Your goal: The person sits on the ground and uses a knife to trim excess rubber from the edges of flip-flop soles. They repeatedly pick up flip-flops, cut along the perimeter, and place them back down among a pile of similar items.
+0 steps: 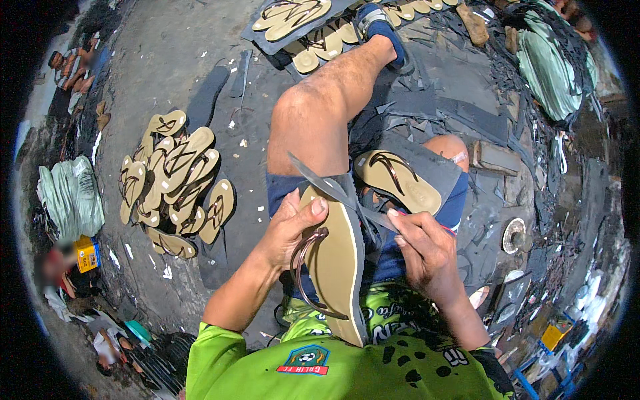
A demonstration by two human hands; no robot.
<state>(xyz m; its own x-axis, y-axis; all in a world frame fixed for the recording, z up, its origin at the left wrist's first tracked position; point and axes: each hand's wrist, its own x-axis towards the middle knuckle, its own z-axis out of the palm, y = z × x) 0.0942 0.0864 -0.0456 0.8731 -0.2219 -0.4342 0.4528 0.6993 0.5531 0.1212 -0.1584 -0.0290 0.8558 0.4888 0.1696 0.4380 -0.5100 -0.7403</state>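
My left hand (pixel 293 223) is closed around a beige flip-flop (pixel 337 260) with a brown strap, its thumb pressed on the footbed. Dark rubber shows along the right edge of this sole. In my right hand (pixel 427 250) is a knife (pixel 327 189), gripped at its right end. The long thin blade runs up and left across the far end of the flip-flop; whether it is in the rubber I cannot tell. Another beige flip-flop (pixel 400 183) lies on a dark rubber sheet (pixel 437 168) over my folded leg.
A heap of beige flip-flops (pixel 177 173) lies on the ground to the left. More flip-flops (pixel 293 17) sit beyond my outstretched foot. Dark rubber scraps (pixel 467 117) litter the right side, near a wooden block (pixel 497 158) and a pale green sack (pixel 550 67).
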